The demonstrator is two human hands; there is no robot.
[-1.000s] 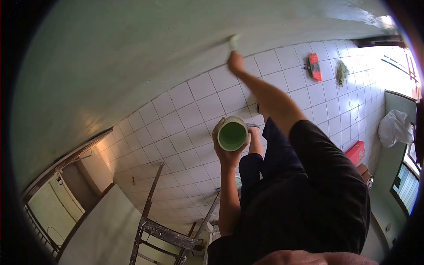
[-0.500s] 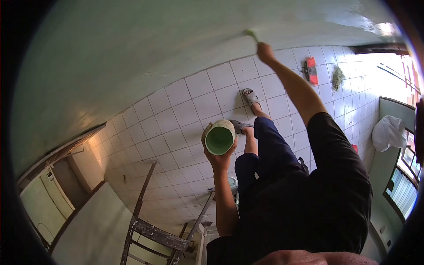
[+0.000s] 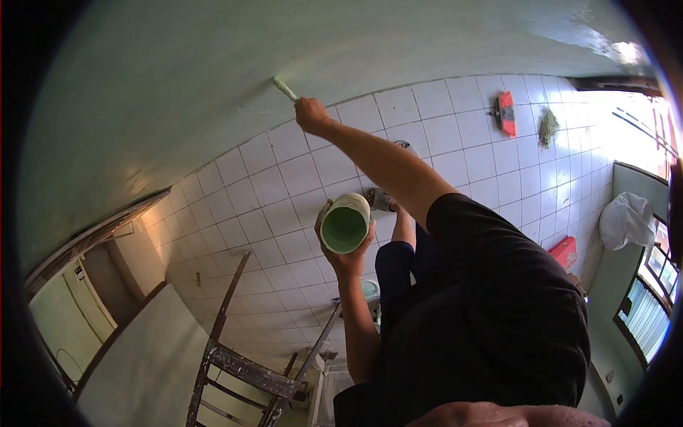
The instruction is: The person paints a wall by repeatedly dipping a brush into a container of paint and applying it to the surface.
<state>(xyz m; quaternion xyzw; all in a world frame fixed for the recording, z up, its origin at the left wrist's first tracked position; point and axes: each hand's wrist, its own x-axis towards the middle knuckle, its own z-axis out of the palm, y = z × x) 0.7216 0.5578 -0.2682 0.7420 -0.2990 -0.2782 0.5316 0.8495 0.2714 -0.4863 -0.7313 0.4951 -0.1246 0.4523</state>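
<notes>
My right hand [image 3: 313,115] is closed round the handle of a paintbrush [image 3: 285,88], with the arm stretched out to the front left. The brush's pale green tip is at the green wall [image 3: 185,78]; whether the bristles press on it I cannot tell. In front of my body, my left hand [image 3: 346,260] grips a paint bucket [image 3: 346,226] from below and the sides. The round bucket is whitish outside and green inside, tilted so that its opening faces me.
A dark, paint-spattered wooden chair [image 3: 249,371] stands at the lower left. On the white tiled floor [image 3: 299,213] lie a red and black dustpan [image 3: 506,114] and a greenish bundle [image 3: 548,128]. A white bag [image 3: 626,220] hangs at right, near a red object [image 3: 563,252].
My right hand has swept left along the wall with the paintbrush. The bucket in my left hand has shifted slightly left, and the red object at right shows more fully.
</notes>
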